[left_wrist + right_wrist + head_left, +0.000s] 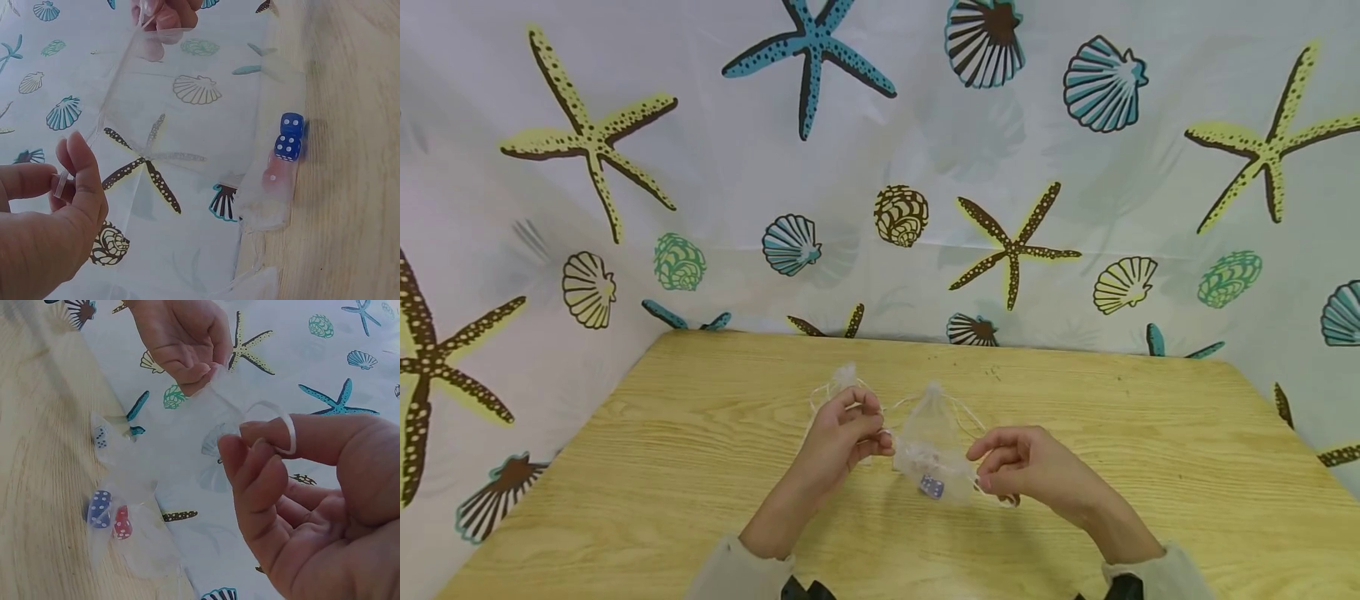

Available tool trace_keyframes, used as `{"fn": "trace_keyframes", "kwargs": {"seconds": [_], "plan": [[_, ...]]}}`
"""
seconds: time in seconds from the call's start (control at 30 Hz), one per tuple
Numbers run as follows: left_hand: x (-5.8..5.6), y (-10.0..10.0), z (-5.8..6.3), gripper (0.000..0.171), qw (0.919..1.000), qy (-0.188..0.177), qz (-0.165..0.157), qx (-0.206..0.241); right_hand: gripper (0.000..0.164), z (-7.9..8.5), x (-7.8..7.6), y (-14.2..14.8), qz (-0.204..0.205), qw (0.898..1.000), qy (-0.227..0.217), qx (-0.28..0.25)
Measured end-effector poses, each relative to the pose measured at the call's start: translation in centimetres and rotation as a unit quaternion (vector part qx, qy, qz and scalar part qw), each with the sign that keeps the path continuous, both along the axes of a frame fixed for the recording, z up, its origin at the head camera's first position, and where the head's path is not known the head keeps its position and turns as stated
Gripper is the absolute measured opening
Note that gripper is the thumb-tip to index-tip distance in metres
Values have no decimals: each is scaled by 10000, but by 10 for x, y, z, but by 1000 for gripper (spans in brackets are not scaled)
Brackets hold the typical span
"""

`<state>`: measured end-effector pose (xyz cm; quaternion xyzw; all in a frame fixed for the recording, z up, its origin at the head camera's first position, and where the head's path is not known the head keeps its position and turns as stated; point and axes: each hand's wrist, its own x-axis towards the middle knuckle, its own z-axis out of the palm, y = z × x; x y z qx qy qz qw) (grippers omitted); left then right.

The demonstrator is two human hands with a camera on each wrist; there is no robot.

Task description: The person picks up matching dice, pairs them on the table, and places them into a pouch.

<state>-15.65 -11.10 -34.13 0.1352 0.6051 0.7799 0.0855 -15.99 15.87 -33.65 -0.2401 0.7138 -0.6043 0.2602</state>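
A sheer white organza drawstring bag (951, 483) stretches between the two hands. Blue dice (289, 136) lie at its lower end by the tabletop, beside red dice (123, 523) seen through the mesh. My left hand (847, 429) pinches the drawstring on one side, thumb against fingers. On the opposite side, my right hand (294, 487) pinches a white cord loop (291, 434) between thumb and fingertips. Just behind, a second sheer bag (931, 412) lies on the table. Another sheer bag (844, 375) is partly hidden by the left hand.
The wood-grain table (662, 467) extends around the bags. A white cloth (865, 150) printed with starfish and shells hangs behind it and along both sides. In the right wrist view, a pale die with dark dots (101, 436) shows inside a neighbouring bag.
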Motion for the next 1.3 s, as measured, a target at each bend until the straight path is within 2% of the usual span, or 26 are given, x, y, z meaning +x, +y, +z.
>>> {"fn": "trace_keyframes", "kwargs": {"seconds": [0.13, 0.23, 0.3, 0.4, 0.5, 0.6, 0.7, 0.87, 0.93, 1.0, 1.17, 1.3], "plan": [[1, 1, 1, 8, 10000, -33, -17, -33, 31, 4, 2, 4, 457, 9986, 105, 231], [1, 1, 1, 8, 9999, -75, 24, -98, 26, 6, 2, 7, 548, 9978, -20, 379], [2, 1, 1, 7, 9998, -107, 74, -151, 23, 5, 2, 7, 374, 9984, -238, 360], [2, 1, 0, 6, 9996, -179, 105, -168, 19, 2, 2, 7, -128, 9977, -662, 91], [1, 1, -1, 8, 9996, -246, 91, -105, 18, -1, 1, 7, -568, 9936, -919, -324], [2, 1, -1, 11, 9995, -302, 89, 19, 19, -2, 0, 7, -703, 9879, -1058, -886], [2, 1, -1, 11, 9994, -329, 65, 111, 25, -2, 0, 9, -668, 9750, -1231, -1722], [2, 0, -2, 10, 9990, -363, 14, 266, 39, -6, -2, 11, -565, 9312, -1533, -3258], [1, 1, -2, 10, 9988, -374, -8, 304, 40, -7, -3, 10, -546, 9236, -1528, -3473], [2, 1, -1, 10, 9987, -403, -5, 327, 37, -8, -3, 9, -600, 9280, -1438, -3384], [1, 2, 1, 9, 9978, -533, 163, 353, 23, -9, -3, 9, -964, 9510, -1268, -2650], [0, 0, 3, 10, 9972, -588, 282, 369, 22, -6, -4, 15, -1005, 9635, -1109, -2220]]}}
